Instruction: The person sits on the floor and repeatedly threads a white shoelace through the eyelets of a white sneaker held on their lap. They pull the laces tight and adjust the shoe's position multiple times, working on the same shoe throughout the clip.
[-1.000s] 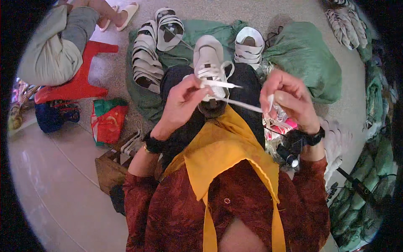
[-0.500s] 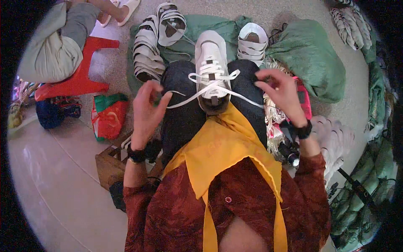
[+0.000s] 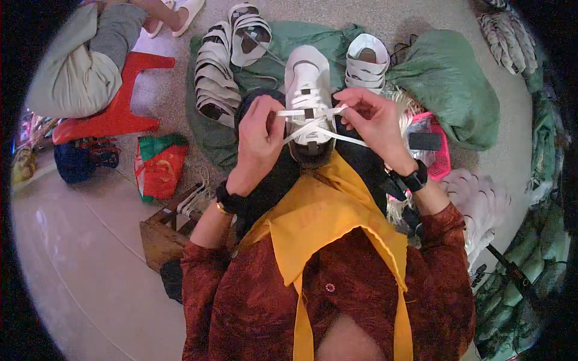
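Note:
A white and grey sneaker point(image 3: 307, 72) rests between my thighs, toe pointing away from me. Across its tongue the white shoelace point(image 3: 313, 124) is tied in a crossed bow, with loose ends trailing to both sides. My left hand point(image 3: 260, 129) pinches the bow's left loop beside the shoe. On the other side, my right hand point(image 3: 376, 120) has the right loop between thumb and fingertips. Both loops are stretched out sideways, nearly level. Under the sneaker's heel lies the upper part of my yellow apron point(image 3: 325, 198).
Stacked shoe uppers point(image 3: 214, 78) lie on a green sack point(image 3: 289, 36), with another stack point(image 3: 366, 60) to its right. A full green bag point(image 3: 451, 84) and a pink basket point(image 3: 442, 156) stand right. Leftward are a red stool point(image 3: 135, 90), a seated person's leg and a wooden box point(image 3: 159, 237).
Both hands have moved inward from beside the shoe and taken hold of the bow's loops. The loops are now pulled straight out to the sides.

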{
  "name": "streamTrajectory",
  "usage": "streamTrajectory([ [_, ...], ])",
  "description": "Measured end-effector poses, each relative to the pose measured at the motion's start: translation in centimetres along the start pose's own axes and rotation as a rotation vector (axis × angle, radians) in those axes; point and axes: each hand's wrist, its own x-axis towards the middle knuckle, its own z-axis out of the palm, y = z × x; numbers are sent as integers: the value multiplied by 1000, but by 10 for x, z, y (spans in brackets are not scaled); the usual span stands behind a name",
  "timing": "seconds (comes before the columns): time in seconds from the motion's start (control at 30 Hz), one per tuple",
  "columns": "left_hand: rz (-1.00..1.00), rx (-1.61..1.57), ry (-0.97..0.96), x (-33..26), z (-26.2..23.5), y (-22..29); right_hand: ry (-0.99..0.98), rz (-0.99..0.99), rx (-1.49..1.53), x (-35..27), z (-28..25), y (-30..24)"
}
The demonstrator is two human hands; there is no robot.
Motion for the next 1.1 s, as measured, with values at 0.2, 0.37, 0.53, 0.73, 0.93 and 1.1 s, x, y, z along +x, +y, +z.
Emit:
streamTrajectory([
  [0.2,-8,-103,33,-8,4,-5,-258,103,-57,4,-14,-6],
  [0.37,-69,-368,-99,-4,6,-14,-403,252,-5,12,-26,-20],
  [0.53,-137,-446,-258,2,-8,-13,-252,8,-134,13,-23,-6],
  [0.73,95,46,-245,12,-25,-6,-212,67,-102,14,-25,1],
  [0.93,23,-89,-220,6,-19,-15,-96,65,59,10,-23,2],
  [1.1,-32,-194,-176,1,-15,-24,-20,116,-55,-12,-44,8],
])
